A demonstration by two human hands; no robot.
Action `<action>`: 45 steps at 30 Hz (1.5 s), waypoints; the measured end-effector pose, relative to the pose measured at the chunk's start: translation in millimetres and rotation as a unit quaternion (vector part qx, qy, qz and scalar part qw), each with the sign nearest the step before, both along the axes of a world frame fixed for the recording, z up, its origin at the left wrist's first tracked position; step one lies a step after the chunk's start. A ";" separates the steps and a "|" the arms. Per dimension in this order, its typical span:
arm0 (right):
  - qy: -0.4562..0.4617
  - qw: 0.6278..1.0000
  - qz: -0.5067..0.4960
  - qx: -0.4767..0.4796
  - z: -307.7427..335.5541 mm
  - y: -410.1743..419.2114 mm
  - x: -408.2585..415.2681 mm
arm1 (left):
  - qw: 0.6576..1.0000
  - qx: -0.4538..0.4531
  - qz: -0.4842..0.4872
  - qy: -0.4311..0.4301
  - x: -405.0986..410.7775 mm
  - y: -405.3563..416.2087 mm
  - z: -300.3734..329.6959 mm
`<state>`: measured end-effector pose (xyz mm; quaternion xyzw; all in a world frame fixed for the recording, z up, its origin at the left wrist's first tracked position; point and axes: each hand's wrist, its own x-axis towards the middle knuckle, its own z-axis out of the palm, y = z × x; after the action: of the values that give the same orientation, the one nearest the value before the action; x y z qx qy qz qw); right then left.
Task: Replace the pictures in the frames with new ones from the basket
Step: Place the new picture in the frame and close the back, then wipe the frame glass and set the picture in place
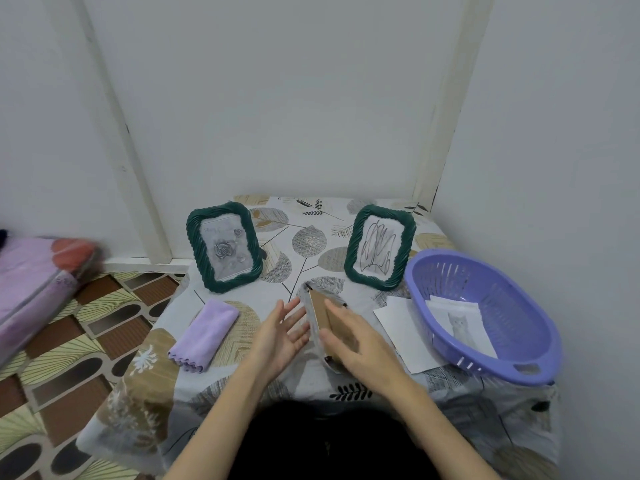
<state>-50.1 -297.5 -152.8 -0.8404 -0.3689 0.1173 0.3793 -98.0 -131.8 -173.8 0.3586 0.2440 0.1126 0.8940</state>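
1. While my right hand (349,341) lay on the brown back of a third frame (325,323) lying face-down at table centre, fingers curled over its edge, my left hand (280,332) hovered at its 9 o'clock, palm up, fingers spread.
2. At 11 o'clock stood a green frame (224,247) with a rose picture; at 1 o'clock, another green frame (380,247) with a scribble.
3. At 3 o'clock the purple basket (512,306) held a cat picture (462,323), with white sheets (401,323) just beside it.
4. At 9 o'clock lay a folded lilac cloth (206,336).
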 end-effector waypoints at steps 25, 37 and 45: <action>-0.048 0.975 -0.094 -0.194 -57.9 2.0 5.3 | 0.690 0.673 -0.164 0.210 -14.4 28.2 -47.6; -0.123 0.959 -0.116 -0.228 -79.2 2.1 6.7 | 0.529 0.767 0.024 0.363 -31.1 79.3 -34.6; -0.100 0.964 -0.109 -0.221 -79.1 1.3 8.0 | 0.635 0.632 -0.061 0.440 -53.1 124.8 -17.5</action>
<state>-42.0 -296.2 -231.9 -0.9458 -0.2761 0.0693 0.1562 -151.2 -6.9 -191.3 0.8573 0.4551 0.0137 0.2404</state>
